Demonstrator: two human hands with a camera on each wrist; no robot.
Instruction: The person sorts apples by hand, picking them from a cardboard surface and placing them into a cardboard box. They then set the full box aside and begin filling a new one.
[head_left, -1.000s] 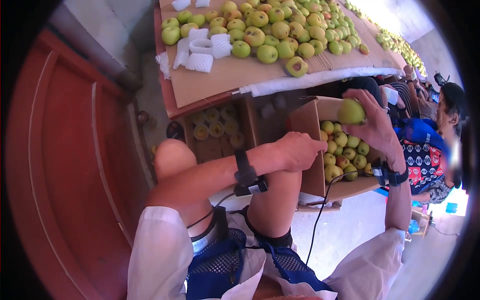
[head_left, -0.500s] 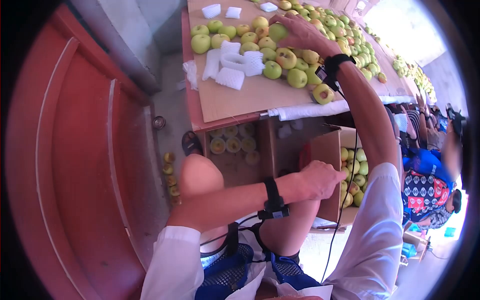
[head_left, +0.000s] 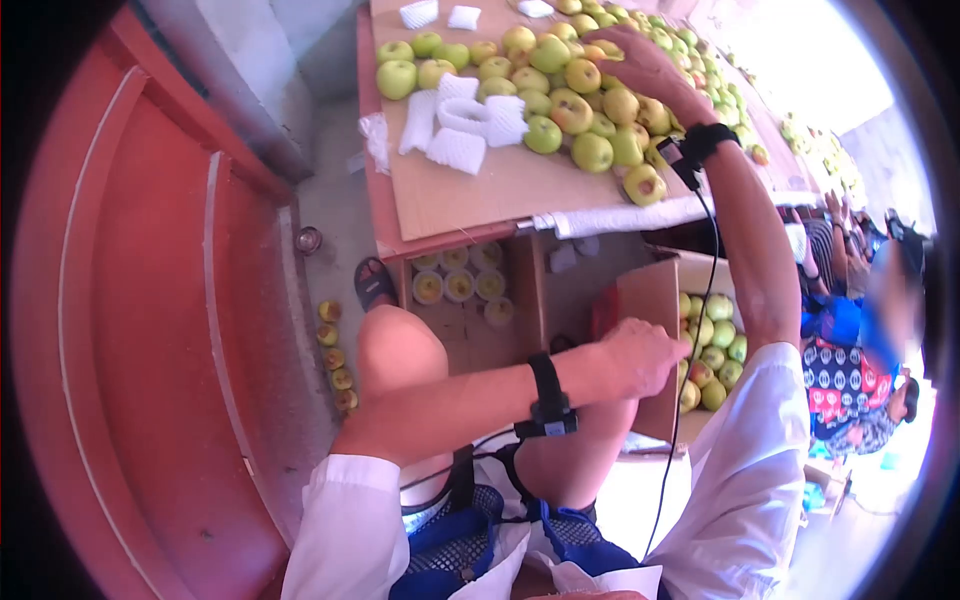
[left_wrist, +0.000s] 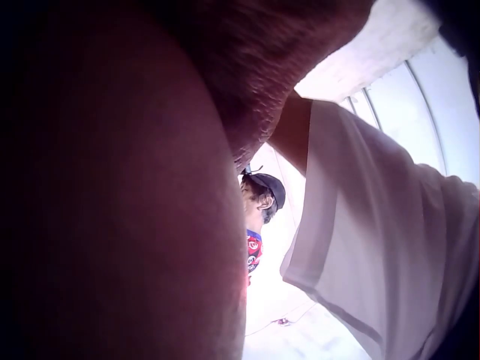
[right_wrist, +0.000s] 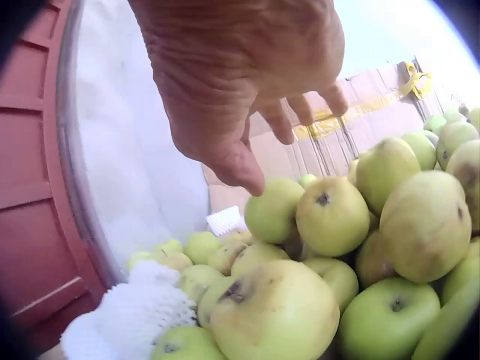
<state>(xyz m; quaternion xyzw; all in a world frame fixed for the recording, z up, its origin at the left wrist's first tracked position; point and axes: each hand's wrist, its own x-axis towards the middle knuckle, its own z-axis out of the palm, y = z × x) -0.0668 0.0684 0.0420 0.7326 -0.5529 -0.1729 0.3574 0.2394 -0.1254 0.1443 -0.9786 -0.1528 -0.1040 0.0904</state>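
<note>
Right hand (right_wrist: 247, 82), fingers spread and empty, hovers over yellow-green, blemished apples (right_wrist: 330, 217).

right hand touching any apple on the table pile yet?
Cannot tell. Right wrist view shows the right hand over the apples, thumb tip close to one; no plain gap or contact. Head view too small.
</note>
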